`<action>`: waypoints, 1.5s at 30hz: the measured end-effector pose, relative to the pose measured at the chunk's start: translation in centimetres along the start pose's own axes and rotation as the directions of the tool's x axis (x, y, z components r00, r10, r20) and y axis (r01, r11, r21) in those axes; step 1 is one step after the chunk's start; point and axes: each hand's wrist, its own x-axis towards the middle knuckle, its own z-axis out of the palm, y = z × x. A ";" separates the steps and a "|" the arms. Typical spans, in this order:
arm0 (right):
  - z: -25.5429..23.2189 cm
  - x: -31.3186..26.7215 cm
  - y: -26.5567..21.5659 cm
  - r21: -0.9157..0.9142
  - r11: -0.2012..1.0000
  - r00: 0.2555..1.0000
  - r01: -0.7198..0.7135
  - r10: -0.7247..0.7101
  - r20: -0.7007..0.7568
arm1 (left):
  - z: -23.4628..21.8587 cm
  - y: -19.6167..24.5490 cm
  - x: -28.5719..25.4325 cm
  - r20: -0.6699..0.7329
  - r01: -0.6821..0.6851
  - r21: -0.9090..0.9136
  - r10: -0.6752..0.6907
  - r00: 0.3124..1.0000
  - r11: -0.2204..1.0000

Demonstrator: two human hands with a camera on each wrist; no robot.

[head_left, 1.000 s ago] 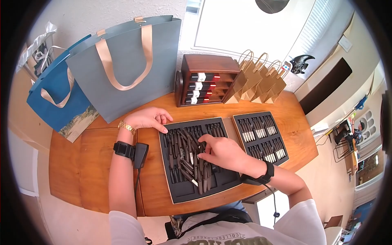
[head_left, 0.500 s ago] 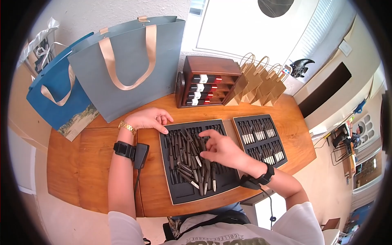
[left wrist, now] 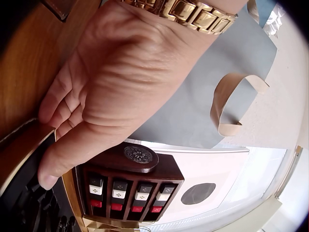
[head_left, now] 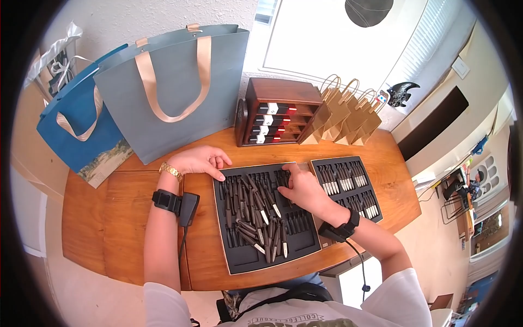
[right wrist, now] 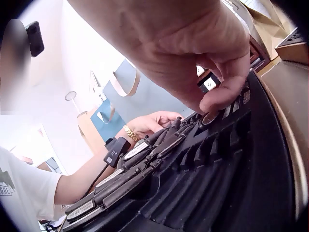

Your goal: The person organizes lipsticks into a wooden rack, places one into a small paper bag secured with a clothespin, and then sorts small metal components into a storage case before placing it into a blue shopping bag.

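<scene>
A black slotted tray lies on the wooden table with a loose pile of dark brown pen-like sticks on its left and middle. The left hand rests at the tray's upper left corner, its thumb on the rim, as the left wrist view also shows. At the tray's upper right, the right hand bends over the slots. In the right wrist view its thumb and fingers pinch the end of one dark stick low in a slot row.
A second tray of dark sticks with white labels stands to the right. Behind are a small wooden rack, brown paper bags, a large grey bag and a blue bag.
The right hand has moved right and up, from above the pile to the tray's upper right slots. Some sticks in the pile have shifted. The left hand stays at its corner.
</scene>
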 end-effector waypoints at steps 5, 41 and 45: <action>-1.0 -0.4 -0.8 0.265 0.951 0.981 -0.158 0.122 0.150 | 0.0 0.1 0.0 0.001 -0.005 0.008 0.005 1.000 1.000; -0.1 -3.2 -1.0 -0.133 0.985 0.993 0.106 -0.113 -0.042 | -0.1 -0.3 0.0 -0.003 -0.023 -0.014 0.023 1.000 1.000; 0.1 -3.5 -1.0 -0.071 0.996 0.997 0.049 -0.053 -0.051 | 0.0 -0.2 0.0 0.001 -0.009 -0.036 0.009 1.000 0.999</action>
